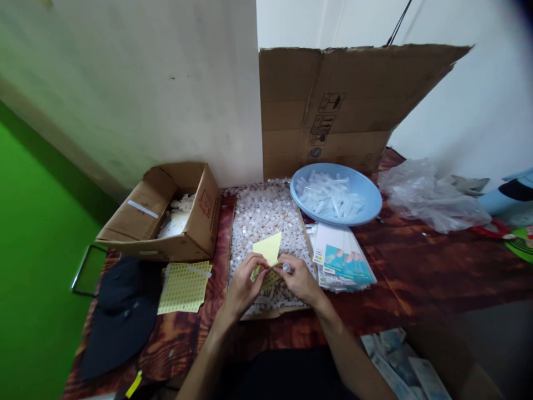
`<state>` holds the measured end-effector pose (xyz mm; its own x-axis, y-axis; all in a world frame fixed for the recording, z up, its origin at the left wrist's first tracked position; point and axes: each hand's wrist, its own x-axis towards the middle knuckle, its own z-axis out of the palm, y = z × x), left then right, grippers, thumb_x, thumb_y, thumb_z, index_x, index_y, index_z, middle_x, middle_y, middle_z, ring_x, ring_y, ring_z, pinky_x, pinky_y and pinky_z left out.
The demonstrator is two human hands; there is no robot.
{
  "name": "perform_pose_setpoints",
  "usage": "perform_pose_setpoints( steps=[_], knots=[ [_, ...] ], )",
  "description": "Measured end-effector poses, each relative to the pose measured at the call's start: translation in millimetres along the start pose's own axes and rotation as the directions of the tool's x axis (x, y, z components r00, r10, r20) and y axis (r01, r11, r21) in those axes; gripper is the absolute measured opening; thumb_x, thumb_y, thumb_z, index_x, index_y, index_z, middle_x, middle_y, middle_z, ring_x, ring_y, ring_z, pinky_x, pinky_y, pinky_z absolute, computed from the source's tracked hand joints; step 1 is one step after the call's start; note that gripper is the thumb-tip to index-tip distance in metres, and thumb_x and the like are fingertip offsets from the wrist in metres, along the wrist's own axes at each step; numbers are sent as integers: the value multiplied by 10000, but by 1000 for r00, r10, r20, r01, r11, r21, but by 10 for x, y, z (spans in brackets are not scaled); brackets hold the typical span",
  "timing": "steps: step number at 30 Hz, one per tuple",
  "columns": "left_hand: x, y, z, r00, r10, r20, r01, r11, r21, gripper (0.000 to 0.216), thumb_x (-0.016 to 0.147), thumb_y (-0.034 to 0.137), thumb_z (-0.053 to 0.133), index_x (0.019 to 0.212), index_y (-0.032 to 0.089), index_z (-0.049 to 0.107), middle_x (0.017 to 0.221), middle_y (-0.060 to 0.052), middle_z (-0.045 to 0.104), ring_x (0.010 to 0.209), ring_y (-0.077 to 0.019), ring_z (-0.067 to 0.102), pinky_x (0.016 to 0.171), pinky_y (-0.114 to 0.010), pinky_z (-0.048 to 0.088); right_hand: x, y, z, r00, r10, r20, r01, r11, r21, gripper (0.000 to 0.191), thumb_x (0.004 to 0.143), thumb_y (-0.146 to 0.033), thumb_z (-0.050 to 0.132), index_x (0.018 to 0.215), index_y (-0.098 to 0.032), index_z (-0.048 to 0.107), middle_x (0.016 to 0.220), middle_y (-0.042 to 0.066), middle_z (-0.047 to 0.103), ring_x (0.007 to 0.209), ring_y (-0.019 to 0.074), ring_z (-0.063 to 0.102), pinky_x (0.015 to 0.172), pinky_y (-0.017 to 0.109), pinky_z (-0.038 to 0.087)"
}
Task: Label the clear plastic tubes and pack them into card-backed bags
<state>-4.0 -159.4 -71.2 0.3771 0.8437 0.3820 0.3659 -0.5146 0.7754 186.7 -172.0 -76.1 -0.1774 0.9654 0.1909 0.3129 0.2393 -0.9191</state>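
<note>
Both hands meet over a shallow cardboard tray [275, 314] spread with many small whitish pieces [262, 208]. My left hand [245, 280] is closed, pinching the lower edge of a bent yellow sticker sheet [268, 248]. Close beside it, my right hand [298, 280] is also closed, its fingertips at the sheet's edge. A small whitish tube [287, 268] sticks out between its fingers; most of it is hidden. Part of the sheet folds down beneath the hands.
At left stand an open cardboard box [202, 222], yellow sticker sheets [185, 289] and a dark hat [120, 316]. To the right are a blue basin [377, 203] of clear tubes, stacked printed packets [345, 258] and a plastic bag [433, 194]. A cardboard panel [287, 111] stands behind.
</note>
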Motion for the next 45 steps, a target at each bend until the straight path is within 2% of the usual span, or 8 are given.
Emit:
perform_pose_setpoints(
  steps=[12,20,23,25,27,29,36,45],
  knots=[
    [33,2,-85,995,24,96,-21,999,-31,73,970,137,583,963,199,621,999,-58,641,982,-188,618,887,-296,478,0,0,-36,996,-74,45,76,996,-40,201,903,-113,588,728,-191,648,770,19,635,757,178,585,712,280,405],
    [63,65,-188,987,48,152,-40,998,-52,105,992,143,524,967,200,607,1015,-70,625,998,-189,605,906,-299,467,-2,-61,-8,998,-40,44,43,996,-75,199,930,-207,611,737,-197,654,763,11,646,759,181,608,722,279,464],
    [85,41,-176,993,-35,110,49,991,-126,89,986,191,553,926,200,619,994,-71,623,988,-201,601,908,-313,461,-6,-12,7,998,33,-44,-37,993,-111,146,965,-282,580,911,-194,683,859,38,676,814,213,639,756,319,506],
    [96,-10,-152,993,-102,60,111,979,-170,111,986,229,567,894,197,622,975,-70,623,977,-205,600,911,-323,456,-22,16,-12,980,68,-188,-100,981,-165,266,966,-329,584,1171,-166,634,1096,117,664,1020,281,636,882,405,518],
    [103,-59,-122,990,-143,19,144,969,-200,145,992,264,566,875,194,617,976,-75,627,985,-209,601,925,-334,455,-52,8,-60,933,35,-358,-138,954,-267,416,963,-340,590,1324,-139,541,1287,189,562,1221,342,551,1008,491,472],
    [109,-70,-97,987,-160,6,157,961,-227,173,996,297,564,868,191,612,1023,-90,636,1031,-217,604,952,-347,459,-91,-39,-119,899,-66,-432,-115,918,-379,345,988,-283,541,1310,-160,554,1303,189,525,1264,341,521,1056,505,445],
    [177,241,-67,977,-203,68,213,888,-407,217,956,366,643,835,186,634,1200,-126,628,1193,-260,583,1062,-399,437,-141,-197,-94,962,-246,-121,195,924,-329,261,976,-74,483,1140,-226,617,1050,98,648,1019,271,602,909,429,498],
    [172,294,-8,983,-174,57,183,904,-386,150,959,309,647,872,190,671,1183,-113,628,1190,-245,583,1109,-411,402,-133,-204,-3,960,-273,-71,247,936,-251,225,983,-78,501,1132,-213,602,1049,92,650,999,257,582,880,399,478]
  ],
)
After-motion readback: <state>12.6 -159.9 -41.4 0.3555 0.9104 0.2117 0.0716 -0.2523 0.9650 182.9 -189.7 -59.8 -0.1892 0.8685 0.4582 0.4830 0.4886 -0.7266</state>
